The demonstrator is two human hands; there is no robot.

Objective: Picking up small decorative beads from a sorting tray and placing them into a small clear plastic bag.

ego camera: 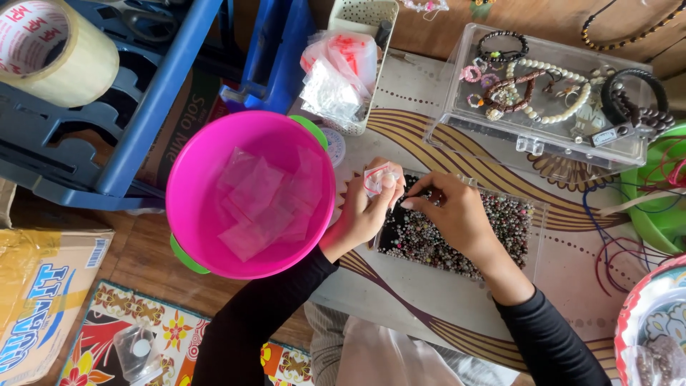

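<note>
My left hand (363, 209) holds a small clear zip bag with a red strip (376, 179) at the left edge of a clear tray of small mixed beads (516, 218). My right hand (454, 212) hovers over the beads, its fingertips pinched close to the little bag's mouth. Whether a bead is between those fingertips is too small to tell. A bright pink bowl (193, 161) sits just left of my left hand, with several small clear bags lying inside it.
A clear lidded box (457, 107) of bracelets and pearl strands stands behind the bead tray. A white basket (382, 21) of empty zip bags is at the back. Green bowl with cords (661, 218) right; tape roll (53, 50), blue rack (157, 93) and cardboard box (43, 293) left.
</note>
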